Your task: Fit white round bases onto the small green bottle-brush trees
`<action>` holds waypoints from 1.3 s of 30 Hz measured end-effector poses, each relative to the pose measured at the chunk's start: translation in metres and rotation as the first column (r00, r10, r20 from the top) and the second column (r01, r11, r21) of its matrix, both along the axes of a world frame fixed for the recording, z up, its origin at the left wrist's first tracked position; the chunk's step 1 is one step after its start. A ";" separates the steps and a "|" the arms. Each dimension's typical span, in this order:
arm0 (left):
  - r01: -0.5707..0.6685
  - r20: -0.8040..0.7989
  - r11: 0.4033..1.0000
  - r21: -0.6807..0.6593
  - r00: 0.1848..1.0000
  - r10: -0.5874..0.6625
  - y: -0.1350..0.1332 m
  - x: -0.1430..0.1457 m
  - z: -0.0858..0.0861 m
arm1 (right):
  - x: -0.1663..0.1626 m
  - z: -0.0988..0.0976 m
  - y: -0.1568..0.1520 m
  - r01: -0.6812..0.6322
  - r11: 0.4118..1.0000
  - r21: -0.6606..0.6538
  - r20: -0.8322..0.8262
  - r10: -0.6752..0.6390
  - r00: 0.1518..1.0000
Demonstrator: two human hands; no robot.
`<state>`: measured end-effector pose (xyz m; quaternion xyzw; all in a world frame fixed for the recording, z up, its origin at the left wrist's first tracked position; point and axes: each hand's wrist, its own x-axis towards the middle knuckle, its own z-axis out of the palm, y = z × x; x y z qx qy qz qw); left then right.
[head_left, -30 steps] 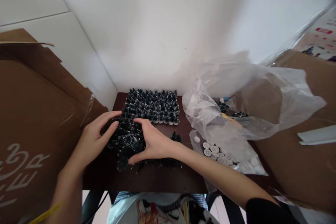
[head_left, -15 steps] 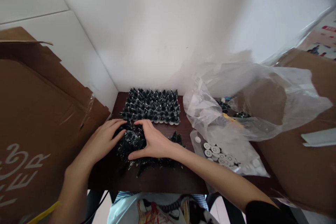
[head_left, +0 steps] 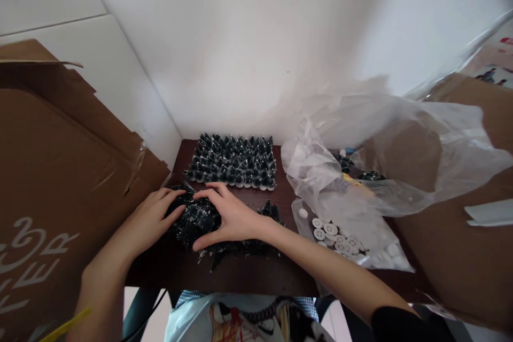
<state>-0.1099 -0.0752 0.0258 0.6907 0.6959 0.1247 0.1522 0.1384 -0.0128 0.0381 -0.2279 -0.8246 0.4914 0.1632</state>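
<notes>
Though hemmed by cardboard box (head_left: pixel 60 171) and clear plastic bag (head_left: pixel 401 171), bench (head_left: pixel 240 275) — standing block of tiny trees (head_left: pixel 232 163) at back, loose tree pile (head_left: pixel 188 224) in front, cupped between left grip (head_left: pixel 150 219) and right grip (head_left: pixel 232 216), both open, fingers spread

Left hand (head_left: pixel 150 219): palm down, fingers extended, pointing right.
Right hand (head_left: pixel 231 217): palm down, fingers loosely bent, thumb out.

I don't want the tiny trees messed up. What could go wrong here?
The loose pile under the left hand and right hand lies near the front edge of the table, so some trees might slide off. The right fingers reach close to the standing rows and could tip some.
</notes>
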 end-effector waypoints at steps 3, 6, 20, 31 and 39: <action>0.008 0.009 1.000 0.009 1.000 -0.008 -0.002 0.001 0.004 | -0.002 0.002 0.000 -0.008 1.000 0.017 -0.008 0.008 1.000; 0.014 0.023 0.999 0.041 1.000 -0.015 -0.002 0.005 0.011 | -0.002 0.001 0.000 0.007 1.000 0.029 -0.036 -0.006 0.999; 0.127 0.240 0.980 0.154 0.957 -0.161 -0.005 0.053 0.065 | -0.002 -0.007 0.007 0.155 0.925 -0.347 -0.258 -0.253 0.932; 0.238 0.255 0.971 -0.027 0.941 -0.223 -0.001 0.061 0.060 | 0.000 -0.019 0.017 0.191 0.817 -0.544 -0.212 -0.354 0.911; 0.223 0.229 0.975 -0.010 0.949 -0.214 0.000 0.060 0.058 | 0.026 0.005 0.014 0.285 0.921 -0.267 -0.211 -0.345 0.915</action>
